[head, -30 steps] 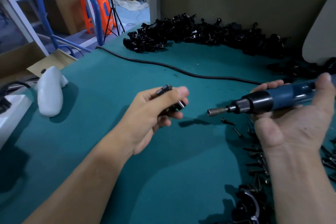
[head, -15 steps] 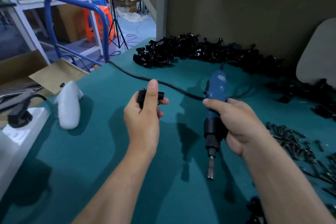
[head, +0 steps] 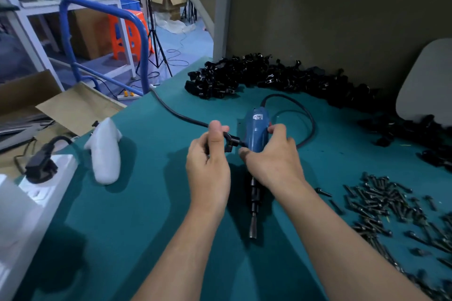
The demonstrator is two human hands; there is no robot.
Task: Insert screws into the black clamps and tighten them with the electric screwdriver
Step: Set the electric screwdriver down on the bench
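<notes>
Alignment step judged in hand: left hand point(head: 208, 161) pinches a black clamp point(head: 231, 143) above the surface point(head: 146, 227), just beside the electric screwdriver point(head: 256, 129) gripped nose-down by the right hand point(head: 271, 161); next, its bit point(head: 252, 231) must probably be swung up to the clamp.

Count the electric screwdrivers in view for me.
1: the blue electric screwdriver, gripped by the right hand, bit pointing toward the person, beside the clamp in the left hand. No other shows.
</notes>
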